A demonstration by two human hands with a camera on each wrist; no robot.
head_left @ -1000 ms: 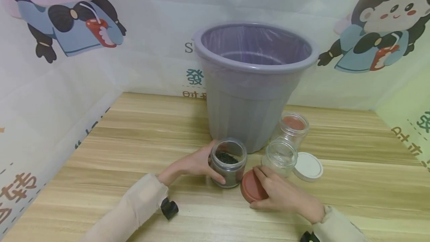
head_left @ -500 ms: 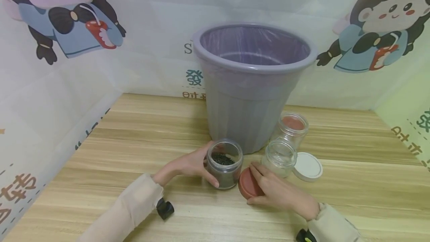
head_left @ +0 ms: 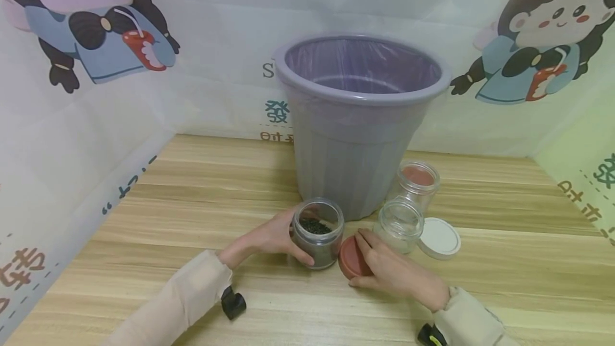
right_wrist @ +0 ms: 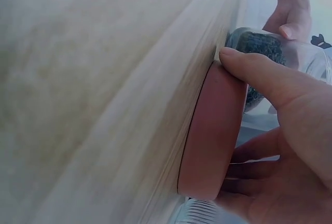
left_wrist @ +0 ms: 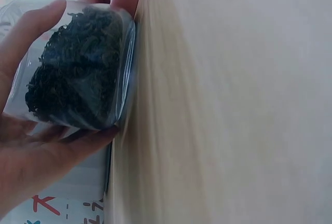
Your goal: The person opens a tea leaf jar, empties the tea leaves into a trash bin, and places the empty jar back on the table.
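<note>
My left hand [head_left: 276, 236] grips an uncapped clear jar [head_left: 321, 252] from its left side, thumb in front. Dark, curled dried leaves [left_wrist: 78, 68] fill its lower part, as the left wrist view shows. The jar stands on the table in front of a bin. Just to its right, my right hand [head_left: 394, 271] holds a round reddish-pink lid [head_left: 354, 259] that lies flat on the table. The thumb and fingers span the lid's rim in the right wrist view, with the lid's side [right_wrist: 210, 136] against the wood.
A large purple-grey bin [head_left: 355, 148] with a clear liner stands behind the jar. Right of it are an open clear glass jar [head_left: 400, 226], another jar with something reddish inside [head_left: 419, 178] and a white lid [head_left: 439, 238]. Printed sheeting encloses the wooden table [head_left: 216, 175].
Both hands have shifted slightly left, the leaf-filled jar and the reddish-pink lid sliding with them. Both hands keep their hold. The other jars, white lid and bin stay put.
</note>
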